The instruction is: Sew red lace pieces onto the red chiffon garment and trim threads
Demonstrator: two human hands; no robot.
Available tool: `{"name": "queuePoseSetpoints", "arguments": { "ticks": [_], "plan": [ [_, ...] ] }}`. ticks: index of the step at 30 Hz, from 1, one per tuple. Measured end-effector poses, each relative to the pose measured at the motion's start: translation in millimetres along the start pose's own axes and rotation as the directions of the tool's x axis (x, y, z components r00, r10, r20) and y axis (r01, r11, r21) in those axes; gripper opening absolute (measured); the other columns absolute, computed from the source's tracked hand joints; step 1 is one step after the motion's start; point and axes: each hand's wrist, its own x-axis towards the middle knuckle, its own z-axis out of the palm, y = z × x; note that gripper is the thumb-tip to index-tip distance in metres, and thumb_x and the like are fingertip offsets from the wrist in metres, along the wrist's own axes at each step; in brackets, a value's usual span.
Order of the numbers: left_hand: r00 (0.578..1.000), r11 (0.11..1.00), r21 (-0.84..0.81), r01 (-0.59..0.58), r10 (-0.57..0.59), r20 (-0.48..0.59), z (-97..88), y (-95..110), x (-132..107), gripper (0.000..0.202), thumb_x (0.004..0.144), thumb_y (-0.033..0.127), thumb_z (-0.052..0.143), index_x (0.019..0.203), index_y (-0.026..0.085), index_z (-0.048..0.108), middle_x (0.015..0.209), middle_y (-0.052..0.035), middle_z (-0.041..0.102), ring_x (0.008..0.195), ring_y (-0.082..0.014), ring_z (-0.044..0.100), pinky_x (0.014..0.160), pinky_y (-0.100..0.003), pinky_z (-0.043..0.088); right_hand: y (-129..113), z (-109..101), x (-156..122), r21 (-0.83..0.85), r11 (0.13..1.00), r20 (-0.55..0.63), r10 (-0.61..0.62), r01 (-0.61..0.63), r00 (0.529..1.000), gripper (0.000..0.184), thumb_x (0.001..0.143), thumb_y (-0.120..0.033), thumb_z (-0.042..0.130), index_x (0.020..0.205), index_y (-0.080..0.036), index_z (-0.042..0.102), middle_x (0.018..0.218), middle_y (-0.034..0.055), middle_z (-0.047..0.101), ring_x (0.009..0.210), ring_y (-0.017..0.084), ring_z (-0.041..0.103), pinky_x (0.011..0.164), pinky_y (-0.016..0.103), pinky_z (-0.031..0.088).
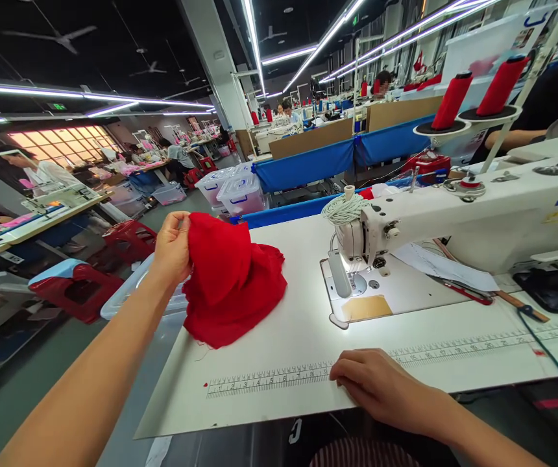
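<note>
My left hand (172,245) is closed on the upper left corner of a piece of red fabric (235,279), lifting that corner. The rest of the fabric lies in folds on the white sewing table (254,355), with a ragged edge on its left and loose threads below. My right hand (374,384) rests at the front edge of the table, over the printed ruler scale (279,377). Its fingers are curled together with nothing visible in them. Right of the fabric stands a white sewing machine (435,217), its needle area (357,282) lit and bare of fabric.
Scissors with red handles (468,293), a paper slip (447,266) and a wooden-handled tool (522,306) lie under the machine arm. Red thread cones (451,102) stand behind it. A red stool (77,285) and clear bins (240,191) are on the floor. Other people work nearby.
</note>
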Motion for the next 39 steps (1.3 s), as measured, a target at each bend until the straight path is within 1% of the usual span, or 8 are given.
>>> {"name": "queuePoseSetpoints", "arguments": {
  "ticks": [4,13,17,21,24,27,34,39],
  "plan": [
    [0.985,0.949,-0.268,0.167,-0.15,0.084,-10.6,14.3,10.1,0.016,0.086,0.034,0.057,0.081,0.02,0.052,0.059,0.0055,0.053,0.049,-0.009,0.044,0.054,-0.023,0.042,0.2,6.0,1.2,0.013,1.0,0.005,-0.022,0.022,1.0,0.027,0.087,-0.008,0.043,0.099,-0.018,0.064,0.09,0.0054,0.068,0.075,0.017,0.062,0.068,0.028,0.045],
    [0.984,0.694,-0.714,0.094,-0.173,-0.039,-37.4,84.6,18.9,0.023,0.09,0.014,0.04,0.078,0.018,0.059,0.073,-0.0002,0.068,0.085,-0.0142,0.059,0.087,-0.027,0.046,-7.6,3.9,-0.6,0.179,0.982,0.002,0.061,-0.06,0.998,0.025,0.088,-0.012,0.042,0.095,-0.019,0.065,0.091,0.0059,0.067,0.082,0.019,0.061,0.075,0.033,0.046],
    [0.985,0.614,-0.77,0.174,-0.097,0.146,-19.9,107.4,-32.1,0.011,0.084,0.025,0.057,0.074,0.02,0.058,0.068,0.0016,0.063,0.062,-0.0137,0.056,0.061,-0.025,0.05,-15.1,14.0,9.2,0.72,0.668,0.098,0.17,-0.188,0.981,0.018,0.089,-0.03,0.052,0.09,-0.018,0.065,0.086,0.0055,0.067,0.078,0.016,0.063,0.072,0.029,0.049],
    [0.622,0.556,-0.623,0.55,0.226,0.75,16.8,122.4,-109.4,0.017,0.087,0.038,0.057,0.078,0.024,0.056,0.062,0.0027,0.052,0.061,-0.0137,0.05,0.058,-0.024,0.043,-22.0,35.7,23.6,0.961,-0.121,0.268,0.174,-0.25,0.947,0.042,0.082,-0.055,0.059,0.102,-0.018,0.06,0.096,0.0082,0.067,0.084,0.018,0.067,0.074,0.031,0.051],
    [0.297,0.771,-0.433,0.467,0.324,0.898,37.8,131.7,-144.9,0.026,0.093,0.042,0.042,0.078,0.024,0.053,0.074,-0.0026,0.054,0.077,-0.0181,0.052,0.077,-0.032,0.045,-24.7,42.2,24.2,0.912,-0.311,0.331,0.168,-0.269,0.929,0.045,0.072,-0.046,0.074,0.106,-0.02,0.059,0.09,0.0054,0.069,0.077,0.017,0.067,0.072,0.028,0.05],
    [0.209,0.914,-0.356,0.195,0.316,0.925,41.9,131.5,-148.7,0.032,0.095,0.044,0.031,0.077,0.025,0.051,0.081,-0.0067,0.059,0.085,-0.0219,0.054,0.087,-0.037,0.044,-17.1,30.9,17.1,0.97,-0.166,0.225,0.332,-0.178,0.916,0.044,0.067,-0.037,0.079,0.102,-0.02,0.059,0.09,0.0039,0.069,0.08,0.017,0.067,0.079,0.03,0.05],
    [0.362,0.952,-0.039,-0.304,0.153,0.92,56.2,67.7,-141.3,0.026,0.095,0.027,0.035,0.086,0.024,0.059,0.121,-0.0068,0.055,0.124,-0.0245,0.043,0.109,-0.046,0.027,37.6,-10.1,-3.8,0.71,0.642,-0.256,0.619,-0.291,0.742,0.038,0.076,-0.039,0.06,0.107,-0.019,0.052,0.095,0.0072,0.063,0.073,0.018,0.062,0.07,0.035,0.051],
    [0.54,0.972,0.152,-0.181,-0.031,0.841,91.2,50.4,-154.2,0.029,0.096,0.036,0.031,0.095,0.023,0.057,0.115,-0.0069,0.059,0.103,-0.0229,0.057,0.09,-0.039,0.044,51.1,-12.7,-11.1,0.254,0.84,-0.483,0.54,-0.48,0.69,0.026,0.084,-0.028,0.045,0.105,-0.018,0.055,0.105,0.0108,0.059,0.077,0.019,0.058,0.065,0.034,0.05]
  ]
}}
